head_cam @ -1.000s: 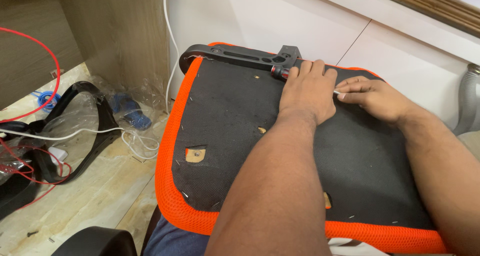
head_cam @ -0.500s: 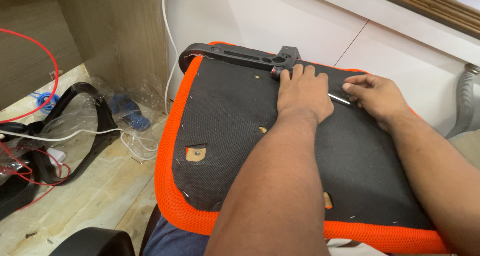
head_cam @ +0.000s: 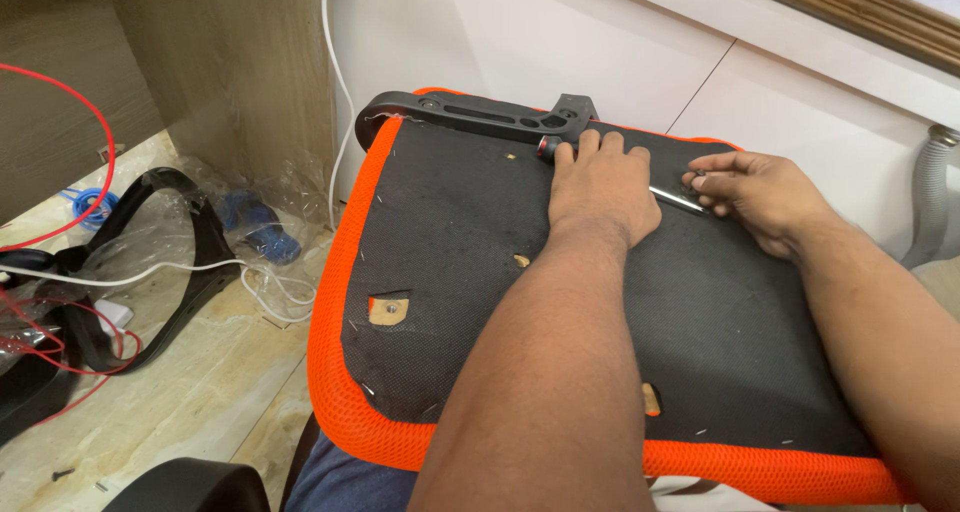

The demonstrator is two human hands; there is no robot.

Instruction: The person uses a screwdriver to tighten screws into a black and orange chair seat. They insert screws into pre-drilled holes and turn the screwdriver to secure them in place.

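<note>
An upturned chair seat (head_cam: 450, 272), black fabric with an orange mesh rim, lies in front of me. My left hand (head_cam: 600, 187) rests palm-down on its far part, closed over a screwdriver; the dark handle end (head_cam: 546, 148) pokes out beside a black armrest bracket (head_cam: 480, 120), and the silver shaft (head_cam: 676, 201) sticks out to the right. My right hand (head_cam: 755, 197) sits at the shaft's tip, fingertips pinched on a small dark screw (head_cam: 700, 178).
Holes in the fabric show wood (head_cam: 388, 309). On the floor to the left lie a black armrest in clear plastic (head_cam: 180, 242), a blue item in a bag (head_cam: 255, 227), white cable (head_cam: 270, 287) and red wire (head_cam: 60, 357). A white wall and grey hose (head_cam: 930, 202) stand behind.
My right hand has slid right, away from my left hand, uncovering the silver shaft. My left hand has stayed on the tool.
</note>
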